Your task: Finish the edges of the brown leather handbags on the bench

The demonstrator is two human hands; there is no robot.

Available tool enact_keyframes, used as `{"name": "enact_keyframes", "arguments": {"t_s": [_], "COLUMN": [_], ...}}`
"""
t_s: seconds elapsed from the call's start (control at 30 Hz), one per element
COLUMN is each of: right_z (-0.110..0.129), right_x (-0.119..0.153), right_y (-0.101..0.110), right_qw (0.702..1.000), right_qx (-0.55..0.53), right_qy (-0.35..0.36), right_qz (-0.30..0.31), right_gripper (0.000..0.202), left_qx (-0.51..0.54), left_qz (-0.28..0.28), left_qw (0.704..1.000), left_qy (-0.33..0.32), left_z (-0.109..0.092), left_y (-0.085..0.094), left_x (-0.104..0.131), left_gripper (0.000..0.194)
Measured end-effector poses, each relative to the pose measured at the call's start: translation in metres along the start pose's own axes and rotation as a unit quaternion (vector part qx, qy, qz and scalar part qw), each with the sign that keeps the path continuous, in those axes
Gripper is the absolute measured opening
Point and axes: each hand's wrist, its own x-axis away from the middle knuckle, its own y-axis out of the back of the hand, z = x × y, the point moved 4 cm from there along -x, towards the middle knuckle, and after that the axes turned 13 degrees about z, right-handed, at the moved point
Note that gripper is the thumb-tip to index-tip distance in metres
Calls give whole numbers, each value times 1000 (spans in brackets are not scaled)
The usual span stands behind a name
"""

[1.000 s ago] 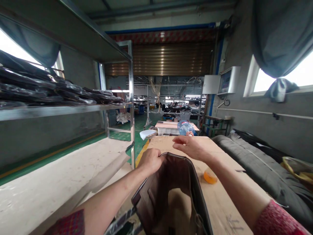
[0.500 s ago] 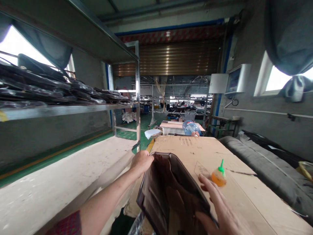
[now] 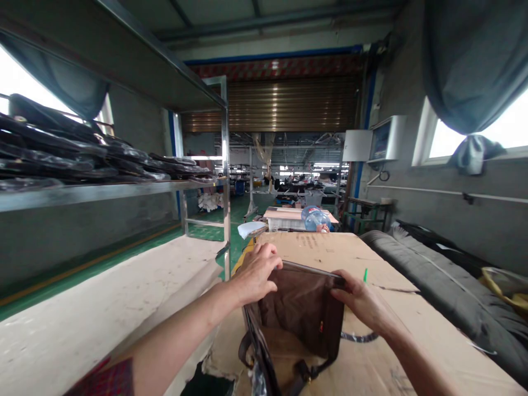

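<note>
A dark brown bag point(image 3: 297, 308) stands with its mouth open on a cardboard-covered table point(image 3: 388, 335), its brown lining and a small reddish-gold zipper pull showing inside. At the bag's upper right corner, my right hand point(image 3: 358, 297) pinches the rim between thumb and fingers. My left hand point(image 3: 258, 275) is at the upper left corner, fingers curled over the edge and thumb apart from them; its grip on the rim is partly unclear. Straps with a metal fitting hang at the bag's near side, beside clear plastic.
Behind my right hand shows the green tip point(image 3: 365, 274) of a bottle. Left is a pale covered surface point(image 3: 103, 308) under a metal shelf point(image 3: 103, 190) of plastic-wrapped dark items. Grey rolls point(image 3: 437, 286) lie right; a blue water jug point(image 3: 315, 219) sits beyond the table.
The bag has turned and its mouth now spreads wider. My right hand has moved from its near side to the upper right rim. My left hand has shifted slightly right, fingers looser.
</note>
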Motion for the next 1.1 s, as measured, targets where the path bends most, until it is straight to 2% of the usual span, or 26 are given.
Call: {"name": "enact_keyframes", "arguments": {"t_s": [0.13, 0.23, 0.33, 0.47, 0.67, 0.83, 1.1], "right_z": [-1, 8, 20, 27, 12, -1, -5], "right_x": [-5, -3, 2, 3, -9, -17, -23], "right_y": [2, 3, 4, 3, -2, -3, 0], "right_qw": [999, 997, 996, 998, 996, 992, 994], "right_qx": [-36, -64, -72, -32, -79, -120, -85], "right_qy": [25, 34, 35, 33, 39, 27, 14], "right_qz": [17, 31, 49, 53, -3, -42, -73], "right_gripper": [29, 28, 30, 38, 36, 39, 45], "left_qx": [24, 69, 127, 166, 184, 162, 136], "left_qz": [-23, -34, -21, 3, -17, -25, -39], "left_qw": [999, 997, 992, 986, 983, 986, 988], "left_qy": [6, 13, 3, -4, -17, 13, 70], "left_z": [11, 23, 31, 34, 36, 37, 30], "left_y": [-4, -9, -14, -15, -13, -13, -9], "left_x": [-8, -12, -16, -21, -24, -27, -28], "left_gripper": [20, 11, 8, 7, 12, 14, 13]}}
